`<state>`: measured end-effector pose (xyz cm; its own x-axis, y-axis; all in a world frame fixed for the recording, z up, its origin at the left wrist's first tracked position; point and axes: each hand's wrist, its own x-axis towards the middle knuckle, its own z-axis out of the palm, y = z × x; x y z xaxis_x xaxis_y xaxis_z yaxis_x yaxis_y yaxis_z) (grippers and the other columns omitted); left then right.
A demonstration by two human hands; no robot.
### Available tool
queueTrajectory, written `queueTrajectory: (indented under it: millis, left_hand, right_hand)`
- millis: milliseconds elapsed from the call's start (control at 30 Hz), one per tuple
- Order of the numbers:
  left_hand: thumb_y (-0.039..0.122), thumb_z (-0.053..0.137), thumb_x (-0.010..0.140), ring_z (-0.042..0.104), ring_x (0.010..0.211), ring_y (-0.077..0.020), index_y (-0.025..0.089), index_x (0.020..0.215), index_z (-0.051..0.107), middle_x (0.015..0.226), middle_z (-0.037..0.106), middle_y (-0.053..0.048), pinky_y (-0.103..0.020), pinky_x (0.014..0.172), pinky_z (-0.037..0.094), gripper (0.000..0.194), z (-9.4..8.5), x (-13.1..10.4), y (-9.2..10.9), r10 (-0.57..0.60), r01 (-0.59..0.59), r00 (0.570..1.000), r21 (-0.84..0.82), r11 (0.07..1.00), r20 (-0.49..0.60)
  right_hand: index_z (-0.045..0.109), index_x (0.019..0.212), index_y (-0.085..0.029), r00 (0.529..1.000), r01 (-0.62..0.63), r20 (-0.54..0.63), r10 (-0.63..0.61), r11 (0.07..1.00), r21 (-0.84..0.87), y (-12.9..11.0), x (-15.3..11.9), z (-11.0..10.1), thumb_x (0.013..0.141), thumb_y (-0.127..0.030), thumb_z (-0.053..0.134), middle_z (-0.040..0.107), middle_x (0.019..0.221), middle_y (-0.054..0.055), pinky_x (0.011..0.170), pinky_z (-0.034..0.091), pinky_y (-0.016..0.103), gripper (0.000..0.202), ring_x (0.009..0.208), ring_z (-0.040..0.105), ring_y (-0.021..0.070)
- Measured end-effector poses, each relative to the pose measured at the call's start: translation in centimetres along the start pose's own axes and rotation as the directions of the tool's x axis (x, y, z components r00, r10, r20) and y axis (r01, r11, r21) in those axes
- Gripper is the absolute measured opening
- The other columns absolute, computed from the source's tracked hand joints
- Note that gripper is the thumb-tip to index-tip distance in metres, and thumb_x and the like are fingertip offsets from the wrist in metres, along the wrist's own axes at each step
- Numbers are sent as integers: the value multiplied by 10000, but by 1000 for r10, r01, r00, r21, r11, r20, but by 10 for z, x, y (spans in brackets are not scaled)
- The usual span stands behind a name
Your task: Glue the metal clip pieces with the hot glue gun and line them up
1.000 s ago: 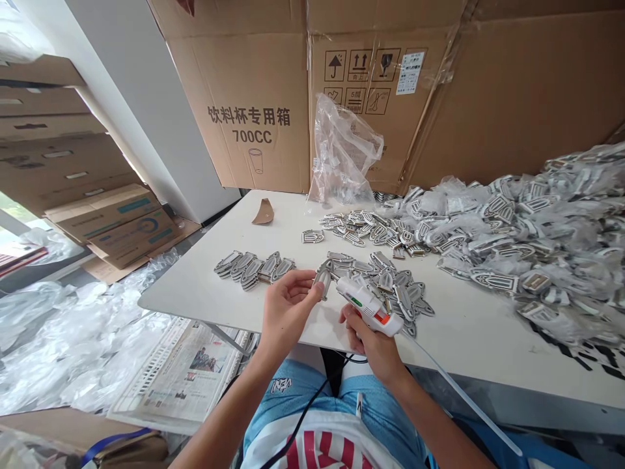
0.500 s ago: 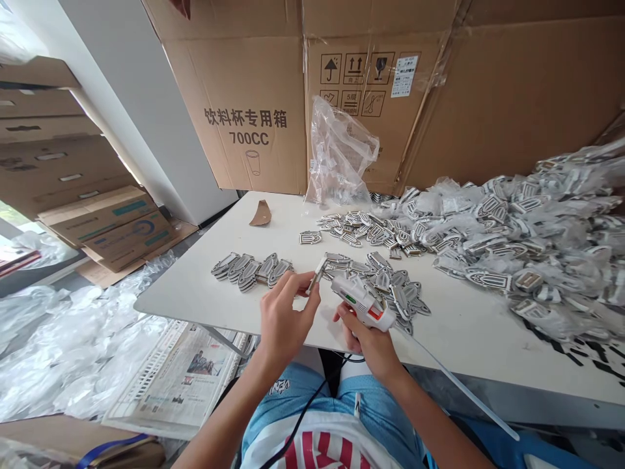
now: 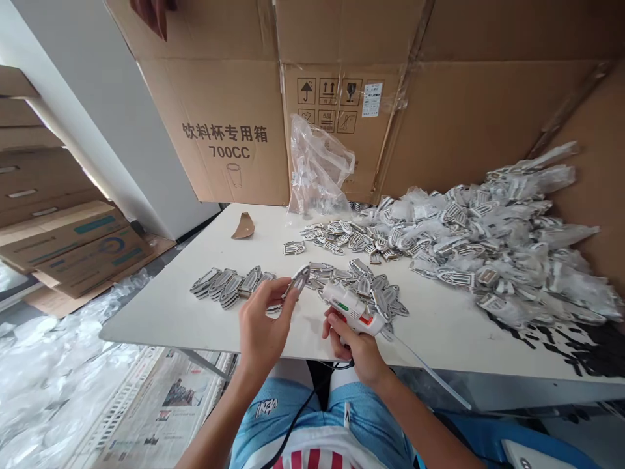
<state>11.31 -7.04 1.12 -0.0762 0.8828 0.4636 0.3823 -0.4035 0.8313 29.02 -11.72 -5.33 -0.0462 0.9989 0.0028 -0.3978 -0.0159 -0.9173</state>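
Note:
Between the thumb and fingers of my left hand (image 3: 266,319) is a small grey-and-white slotted piece (image 3: 299,280), rounded at one end, raised above the table. My right hand (image 3: 355,342) is wrapped round the handle of a white glue gun (image 3: 352,307); its nozzle points left, toward the held piece but apart from it. A clear glue stick (image 3: 434,371) sticks out from the gun's back. Just beyond the gun lies a loose heap of similar pieces (image 3: 378,286). Left of my left hand, more pieces stand in overlapping stacks (image 3: 229,286).
A large pile of bagged pieces (image 3: 488,234) covers the right of the white table (image 3: 170,312). Cardboard boxes (image 3: 234,91) rise behind it, with a clear plastic bag (image 3: 317,169) against them. A brown scrap (image 3: 243,226) lies at the back left. Black strips (image 3: 576,345) lie right.
My left hand has turned the piece so its slotted face shows, where before it was nearly edge-on. My right hand still holds the glue gun. The camera view has shifted.

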Motion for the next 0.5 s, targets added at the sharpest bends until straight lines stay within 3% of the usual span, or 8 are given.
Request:
queueTrajectory:
  millis: [133, 233, 333, 500]
  left_hand:
    - [460, 875, 799, 775, 890, -218, 192, 1189, 729, 961, 776, -57, -311, 803, 636, 495, -3, 9, 0, -271, 284, 959, -291, 913, 86]
    - [525, 931, 707, 791, 942, -276, 176, 1173, 723, 1018, 807, -99, -311, 732, 634, 618, -6, 16, 7, -389, 434, 901, -344, 833, 194]
    - [563, 939, 679, 782, 1011, -298, 177, 1035, 742, 1045, 821, -116, -290, 735, 624, 560, -6, 18, 13, -410, 475, 876, -307, 825, 252]
    - [585, 928, 678, 769, 1004, -297, 180, 1059, 742, 1071, 820, -118, -299, 728, 619, 587, -1, 18, 11, -421, 496, 860, -276, 823, 289]
  right_hand:
    - [660, 872, -186, 999, 31, -18, -30, 998, 62, 1, 5, 1, 943, -547, 737, 615, 654, -38, 430, 211, 240, 376, 397, 290, 42]
    - [645, 872, -188, 997, 51, -58, -46, 994, 100, -2, 10, 3, 910, -541, 766, 638, 684, -36, 423, 226, 234, 376, 394, 321, 41]
    - [628, 851, -189, 995, 67, -85, -57, 990, 124, -5, 14, 4, 871, -576, 793, 640, 666, -42, 409, 233, 231, 421, 377, 331, 39]
    - [616, 767, -180, 990, 99, -108, -88, 990, 101, -8, 16, 6, 876, -638, 770, 615, 612, -40, 407, 219, 240, 496, 360, 339, 36]
